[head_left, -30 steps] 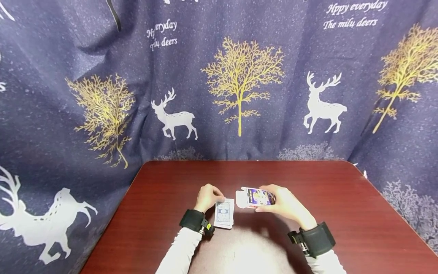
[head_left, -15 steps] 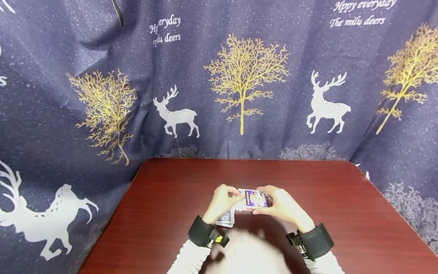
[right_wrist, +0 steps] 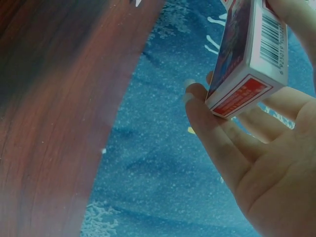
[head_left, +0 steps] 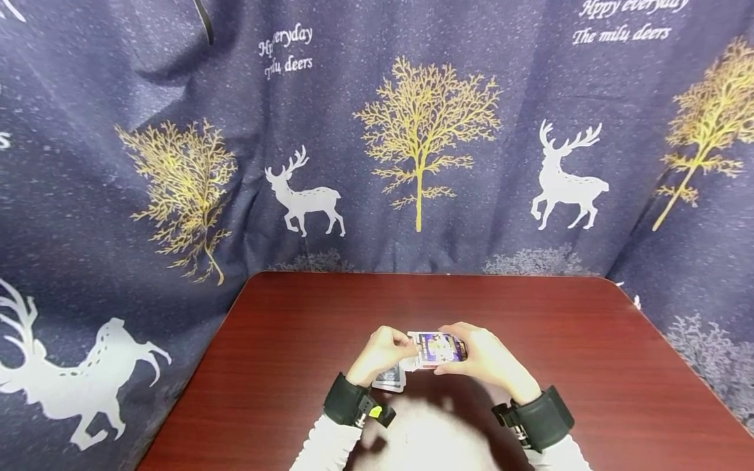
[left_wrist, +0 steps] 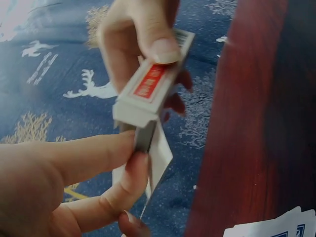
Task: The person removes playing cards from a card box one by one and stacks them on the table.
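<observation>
While the right hand [head_left: 491, 358] grips the card box [head_left: 438, 348], the left hand [head_left: 381, 353] pinches its flap (open).

two bare hands and forearms seen from above. the left hand [head_left: 381, 353] and right hand [head_left: 489, 358] wear no gloves or rings. each forearm is covered by a white long sleeve [head_left: 324, 445] reaching to the wrist. a wide black band [head_left: 346, 399] wraps the left wrist, with a small black device bearing a yellow mark [head_left: 375, 412] on its inner side. a matching black band [head_left: 542, 413] wraps the right wrist, with a small metal-coloured fitting [head_left: 514, 425] at its edge.
</observation>
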{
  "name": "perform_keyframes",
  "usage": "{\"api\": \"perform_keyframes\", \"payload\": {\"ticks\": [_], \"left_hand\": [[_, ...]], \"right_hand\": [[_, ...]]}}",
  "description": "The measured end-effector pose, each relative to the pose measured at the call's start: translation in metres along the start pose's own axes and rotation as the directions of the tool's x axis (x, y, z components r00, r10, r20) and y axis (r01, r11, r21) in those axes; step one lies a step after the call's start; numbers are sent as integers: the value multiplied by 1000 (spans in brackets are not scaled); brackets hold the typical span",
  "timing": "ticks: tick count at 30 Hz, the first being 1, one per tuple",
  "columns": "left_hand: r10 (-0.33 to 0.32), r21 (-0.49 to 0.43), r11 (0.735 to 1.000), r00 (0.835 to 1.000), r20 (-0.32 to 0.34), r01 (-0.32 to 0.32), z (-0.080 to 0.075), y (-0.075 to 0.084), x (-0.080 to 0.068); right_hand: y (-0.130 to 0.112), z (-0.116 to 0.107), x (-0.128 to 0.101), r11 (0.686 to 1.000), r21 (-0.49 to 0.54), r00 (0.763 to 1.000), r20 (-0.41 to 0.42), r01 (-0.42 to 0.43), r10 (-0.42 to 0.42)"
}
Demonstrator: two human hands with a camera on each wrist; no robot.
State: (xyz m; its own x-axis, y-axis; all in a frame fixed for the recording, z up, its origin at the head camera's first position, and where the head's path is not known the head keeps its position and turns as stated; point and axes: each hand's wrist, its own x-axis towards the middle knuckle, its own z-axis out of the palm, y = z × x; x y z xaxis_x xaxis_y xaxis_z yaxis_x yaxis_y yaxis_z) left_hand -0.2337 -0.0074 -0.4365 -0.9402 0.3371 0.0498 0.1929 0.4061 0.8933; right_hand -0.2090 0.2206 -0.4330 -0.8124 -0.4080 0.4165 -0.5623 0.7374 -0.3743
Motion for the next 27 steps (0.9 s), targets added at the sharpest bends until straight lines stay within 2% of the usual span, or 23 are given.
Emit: {"api": "perform_keyframes", "payload": {"ticks": [2,8,11,17,21,27], "left_hand": [[-19,-57,998,1000,23,21,-3,0,0],[6,-187,982,997,77,9,-19,-7,2],[-1,-203,979,995,97,20,-30,-11,2],[-7,-201,979,992,128,33,-48,-21,4],[-13,-173,985,997,80,27,-56,-26,5],[11,-113,993,998,-65,-18,-58,-35,8]], "right_hand": [[1,0,0,1000,7,1000,-4,0,0],[7,-2,-2,1000,16,1000,-26,-3,3],[10,-4,-4,999,9,999,-40,-31,31],[12,-7,-4,997,21,997,-16,-77,78],[12,-8,-3,996,21,997,-4,-83,83],[15,-6,-3,997,17,997,-13,-72,72]]}}
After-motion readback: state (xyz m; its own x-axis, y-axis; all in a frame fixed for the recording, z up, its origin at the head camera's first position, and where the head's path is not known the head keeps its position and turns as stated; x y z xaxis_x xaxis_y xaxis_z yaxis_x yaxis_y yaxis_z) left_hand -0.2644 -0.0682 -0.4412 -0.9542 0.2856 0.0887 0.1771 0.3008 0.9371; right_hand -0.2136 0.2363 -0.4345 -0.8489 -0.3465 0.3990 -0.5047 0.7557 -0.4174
